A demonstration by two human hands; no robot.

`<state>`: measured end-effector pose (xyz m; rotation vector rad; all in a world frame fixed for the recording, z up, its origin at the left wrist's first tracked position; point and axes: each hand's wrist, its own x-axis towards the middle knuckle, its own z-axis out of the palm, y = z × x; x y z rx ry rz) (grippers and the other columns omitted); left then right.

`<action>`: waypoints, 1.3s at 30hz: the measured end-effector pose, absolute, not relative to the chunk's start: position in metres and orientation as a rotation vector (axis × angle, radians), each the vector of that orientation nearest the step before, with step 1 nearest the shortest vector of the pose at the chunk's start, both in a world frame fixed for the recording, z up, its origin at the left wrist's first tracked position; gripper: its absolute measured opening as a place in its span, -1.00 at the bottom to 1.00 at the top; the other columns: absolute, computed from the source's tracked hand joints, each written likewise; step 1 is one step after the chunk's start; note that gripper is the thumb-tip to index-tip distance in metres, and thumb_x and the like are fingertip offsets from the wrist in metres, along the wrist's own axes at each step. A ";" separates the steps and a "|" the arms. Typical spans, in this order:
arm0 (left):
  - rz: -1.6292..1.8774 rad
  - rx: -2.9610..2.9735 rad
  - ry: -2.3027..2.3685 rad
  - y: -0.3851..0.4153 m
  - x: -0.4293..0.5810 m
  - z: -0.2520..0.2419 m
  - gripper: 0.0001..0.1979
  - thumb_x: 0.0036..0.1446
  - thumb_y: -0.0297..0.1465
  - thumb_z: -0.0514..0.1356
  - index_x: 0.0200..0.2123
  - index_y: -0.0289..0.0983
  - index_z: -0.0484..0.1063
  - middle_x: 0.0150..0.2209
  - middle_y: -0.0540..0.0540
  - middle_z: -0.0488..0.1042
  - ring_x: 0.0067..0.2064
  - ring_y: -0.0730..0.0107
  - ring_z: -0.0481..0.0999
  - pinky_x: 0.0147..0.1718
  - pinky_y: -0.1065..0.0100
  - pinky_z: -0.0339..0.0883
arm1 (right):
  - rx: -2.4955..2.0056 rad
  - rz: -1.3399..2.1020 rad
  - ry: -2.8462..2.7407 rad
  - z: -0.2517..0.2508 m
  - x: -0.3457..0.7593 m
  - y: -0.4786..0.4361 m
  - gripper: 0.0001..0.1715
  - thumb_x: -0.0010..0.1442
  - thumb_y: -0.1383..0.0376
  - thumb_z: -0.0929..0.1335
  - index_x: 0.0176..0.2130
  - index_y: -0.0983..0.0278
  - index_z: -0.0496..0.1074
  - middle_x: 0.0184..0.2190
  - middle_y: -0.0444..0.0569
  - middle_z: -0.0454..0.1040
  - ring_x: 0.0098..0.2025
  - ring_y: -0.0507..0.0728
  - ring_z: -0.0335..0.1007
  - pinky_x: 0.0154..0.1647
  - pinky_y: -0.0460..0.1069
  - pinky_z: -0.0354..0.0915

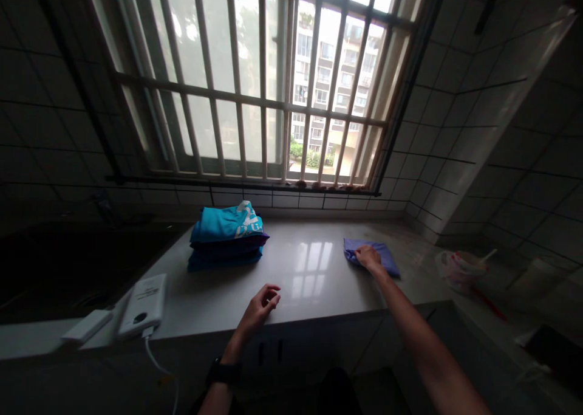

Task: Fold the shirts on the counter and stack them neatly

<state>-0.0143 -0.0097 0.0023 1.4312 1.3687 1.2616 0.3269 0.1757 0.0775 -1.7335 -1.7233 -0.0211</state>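
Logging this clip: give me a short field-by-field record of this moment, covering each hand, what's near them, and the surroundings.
Left hand: left hand, empty, fingers loosely curled, near the front edge of the countertop
Right hand: right hand, palm down on a purple cloth
Nearby: stack of folded blue clothes; white power bank with cable
Surroundings: barred window; plastic bag

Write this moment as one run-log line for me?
left hand: holds nothing | right hand: on purple cloth | nearby: folded blue clothes, white power bank
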 end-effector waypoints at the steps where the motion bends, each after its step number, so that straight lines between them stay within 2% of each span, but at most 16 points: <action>1: 1.255 1.434 1.362 -0.009 -0.014 0.002 -0.60 0.06 -0.04 0.23 -0.17 -0.22 0.45 -0.38 -0.02 0.46 -0.35 0.29 0.48 -0.30 0.29 0.38 | -1.728 0.002 -1.736 0.086 0.324 0.179 -0.65 0.25 0.18 0.39 -0.46 0.29 0.63 -0.44 0.12 0.60 -0.29 0.19 0.55 -0.21 0.01 0.31; 4: 1.257 1.430 1.356 -0.008 -0.014 0.001 -0.60 0.07 -0.05 0.22 -0.17 -0.22 0.44 -0.38 -0.02 0.46 -0.34 0.30 0.48 -0.30 0.29 0.37 | -1.650 0.022 -1.759 0.118 0.316 0.186 -0.49 0.40 0.15 0.21 -0.19 0.37 0.65 -0.27 0.18 0.63 -0.20 0.15 0.56 -0.16 0.00 0.30; 6: 1.268 1.425 1.351 -0.007 -0.014 0.000 -0.60 0.06 -0.05 0.22 -0.18 -0.23 0.44 -0.40 -0.02 0.45 -0.35 0.30 0.47 -0.31 0.29 0.36 | -1.527 0.025 -1.751 0.142 0.310 0.187 -0.48 0.41 0.12 0.20 -0.10 0.35 0.62 -0.21 0.15 0.64 -0.20 0.16 0.55 -0.16 -0.01 0.32; 10: 1.285 1.418 1.335 -0.006 -0.014 -0.001 -0.60 0.08 -0.06 0.22 -0.18 -0.25 0.45 -0.41 -0.02 0.46 -0.35 0.30 0.48 -0.31 0.29 0.37 | -1.190 0.019 -1.680 0.189 0.295 0.178 -0.52 0.32 -0.02 0.29 -0.27 0.28 0.60 -0.41 0.06 0.61 -0.37 0.19 0.50 -0.27 0.01 0.34; 13: 1.267 1.403 1.320 -0.008 -0.013 -0.001 -0.56 0.13 -0.07 0.22 -0.07 -0.26 0.46 -0.35 -0.05 0.51 -0.31 0.29 0.53 -0.29 0.30 0.39 | -1.040 -0.016 -1.486 0.217 0.284 0.169 -0.45 0.33 -0.10 0.24 -0.22 0.27 0.55 -0.44 0.01 0.57 -0.40 0.16 0.47 -0.30 0.02 0.35; 17: 1.263 1.334 1.282 -0.009 -0.013 -0.003 -0.33 0.10 0.01 0.26 0.15 -0.29 0.36 -0.10 -0.19 0.55 -0.24 0.24 0.58 -0.38 0.32 0.42 | -0.948 0.348 -1.704 0.236 0.263 0.157 -0.46 0.23 -0.16 0.32 -0.30 0.25 0.46 -0.56 -0.09 0.48 -0.52 0.10 0.40 -0.45 -0.01 0.34; 20: 1.308 1.280 1.261 -0.007 -0.012 -0.007 -0.17 0.10 -0.02 0.30 0.34 -0.25 0.18 0.13 -0.31 0.48 -0.10 0.16 0.60 -0.36 0.33 0.46 | -0.805 0.447 -1.619 0.238 0.245 0.147 -0.52 0.22 -0.14 0.34 -0.27 0.22 0.42 -0.49 -0.11 0.49 -0.45 0.10 0.44 -0.48 -0.03 0.36; 23: 1.353 1.260 1.228 -0.006 -0.010 -0.009 -0.10 0.12 -0.09 0.30 0.44 -0.15 0.00 0.31 -0.37 0.32 0.03 0.10 0.58 -0.32 0.34 0.49 | -0.693 0.517 -1.451 0.235 0.232 0.132 -0.62 0.25 -0.06 0.31 -0.25 0.19 0.35 -0.37 -0.13 0.48 -0.34 0.08 0.46 -0.35 -0.01 0.45; 26: 1.368 1.300 1.222 -0.007 -0.009 -0.008 -0.16 0.16 -0.15 0.29 0.43 -0.13 0.05 0.39 -0.38 0.20 0.07 0.10 0.56 -0.28 0.34 0.49 | -0.690 0.860 -1.559 0.228 0.231 0.120 -0.71 0.20 0.04 0.35 -0.31 0.20 0.34 -0.40 -0.15 0.45 -0.33 0.07 0.45 -0.24 0.02 0.47; 28: 1.363 1.345 1.238 -0.008 -0.008 -0.007 -0.23 0.18 -0.19 0.27 0.41 -0.14 0.12 0.39 -0.37 0.19 -0.01 0.19 0.58 -0.27 0.34 0.49 | -0.673 1.066 -1.593 0.220 0.238 0.120 -0.75 0.15 0.08 0.37 -0.30 0.21 0.36 -0.40 -0.14 0.45 -0.33 0.08 0.45 -0.22 0.02 0.46; 30: 1.346 1.397 1.261 -0.010 -0.008 -0.005 -0.27 0.19 -0.22 0.26 0.39 -0.15 0.17 0.38 -0.34 0.23 -0.17 0.34 0.58 -0.28 0.34 0.48 | -0.673 1.105 -1.506 0.207 0.247 0.127 -0.73 0.14 0.09 0.35 -0.23 0.21 0.38 -0.34 -0.10 0.49 -0.27 0.11 0.48 -0.17 0.03 0.46; 32: 1.321 1.445 1.291 -0.011 -0.008 -0.004 -0.29 0.18 -0.26 0.26 0.38 -0.16 0.20 0.32 -0.31 0.33 -0.28 0.43 0.54 -0.29 0.33 0.48 | -0.816 1.024 -1.411 0.186 0.256 0.140 -0.66 0.14 0.10 0.33 -0.11 0.20 0.38 -0.21 -0.02 0.54 -0.14 0.16 0.51 -0.08 0.08 0.46; 35: 1.305 1.491 1.327 -0.010 -0.007 -0.004 -0.30 0.16 -0.30 0.25 0.37 -0.19 0.24 0.24 -0.26 0.44 -0.30 0.43 0.53 -0.26 0.32 0.49 | -1.242 0.838 -1.452 0.142 0.263 0.152 -0.38 0.10 0.16 0.36 0.15 0.22 0.30 0.03 0.14 0.51 0.10 0.27 0.45 0.12 0.16 0.39; 37: 1.290 1.504 1.321 -0.009 -0.006 -0.004 -0.31 0.17 -0.31 0.23 0.36 -0.18 0.24 0.25 -0.26 0.43 -0.27 0.40 0.56 -0.23 0.31 0.49 | -1.404 0.763 -1.638 0.108 0.263 0.149 -0.20 0.10 0.19 0.37 0.29 0.27 0.20 0.16 0.22 0.43 0.21 0.31 0.38 0.23 0.20 0.30; 39: 1.270 1.512 1.311 -0.009 -0.006 -0.003 -0.32 0.18 -0.31 0.22 0.37 -0.18 0.23 0.27 -0.27 0.41 -0.25 0.39 0.58 -0.21 0.30 0.50 | -1.445 0.766 -1.869 0.077 0.260 0.139 -0.16 0.14 0.16 0.38 0.33 0.30 0.17 0.20 0.25 0.41 0.23 0.33 0.36 0.25 0.20 0.28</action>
